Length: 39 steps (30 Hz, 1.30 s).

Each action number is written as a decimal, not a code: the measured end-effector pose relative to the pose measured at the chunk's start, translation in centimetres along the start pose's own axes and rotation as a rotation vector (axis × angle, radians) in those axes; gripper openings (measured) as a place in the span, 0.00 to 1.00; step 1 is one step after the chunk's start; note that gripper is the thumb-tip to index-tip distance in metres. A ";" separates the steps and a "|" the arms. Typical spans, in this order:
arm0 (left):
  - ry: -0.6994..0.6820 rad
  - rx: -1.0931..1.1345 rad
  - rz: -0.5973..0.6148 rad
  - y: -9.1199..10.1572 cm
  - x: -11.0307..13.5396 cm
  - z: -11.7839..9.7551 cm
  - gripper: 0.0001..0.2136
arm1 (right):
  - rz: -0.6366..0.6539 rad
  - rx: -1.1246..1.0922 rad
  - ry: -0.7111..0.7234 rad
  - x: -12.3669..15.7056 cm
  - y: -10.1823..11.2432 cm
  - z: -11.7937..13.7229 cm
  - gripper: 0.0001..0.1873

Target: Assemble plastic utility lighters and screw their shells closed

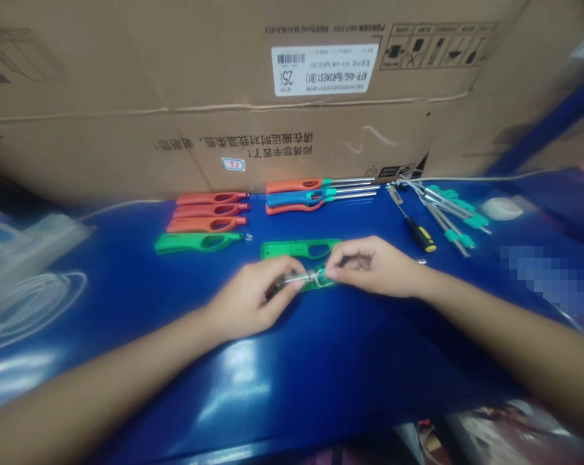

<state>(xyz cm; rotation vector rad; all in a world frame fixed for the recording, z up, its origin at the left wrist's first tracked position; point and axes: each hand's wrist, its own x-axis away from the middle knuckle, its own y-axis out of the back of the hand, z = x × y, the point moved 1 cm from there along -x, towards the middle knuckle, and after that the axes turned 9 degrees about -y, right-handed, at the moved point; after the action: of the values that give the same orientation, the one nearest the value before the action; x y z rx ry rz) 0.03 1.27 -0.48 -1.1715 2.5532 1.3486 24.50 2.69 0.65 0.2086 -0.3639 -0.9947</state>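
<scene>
Fingers and thumb of my left hand are closed on a slim, clear lighter insert with a shiny end. My right hand pinches at its right end, where a thin white wire loops by a small teal piece. A green lighter shell half lies under these parts, partly covered by my fingers. Just behind lies another green lighter shell half, its right end close to my right fingers.
Orange lighter handles and a green handle lie left. Long-barrelled lighters lie behind my hands. To the right are a screwdriver and metal tubes with teal ends. A cardboard box stands behind; coiled tubing lies left.
</scene>
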 end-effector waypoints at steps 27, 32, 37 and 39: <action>0.003 -0.029 0.006 -0.1 -0.3 0.1 0.07 | 0.023 -0.055 -0.094 0.3 -0.2 0.3 0.15; 0.009 -0.031 0.010 -0.1 -0.2 0.1 0.07 | 0.020 -0.043 -0.083 0.3 -0.2 0.2 0.15; 0.011 -0.035 0.008 0.0 -0.2 0.0 0.07 | 0.026 -0.048 -0.094 0.3 -0.1 0.2 0.15; 0.011 -0.035 0.007 0.0 -0.2 0.0 0.07 | 0.027 -0.046 -0.096 0.3 -0.1 0.2 0.14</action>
<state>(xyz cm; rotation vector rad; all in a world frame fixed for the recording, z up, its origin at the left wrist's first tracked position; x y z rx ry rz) 0.19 1.36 -0.45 -1.1797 2.5534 1.3980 24.51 2.39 0.87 0.1137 -0.4300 -0.9880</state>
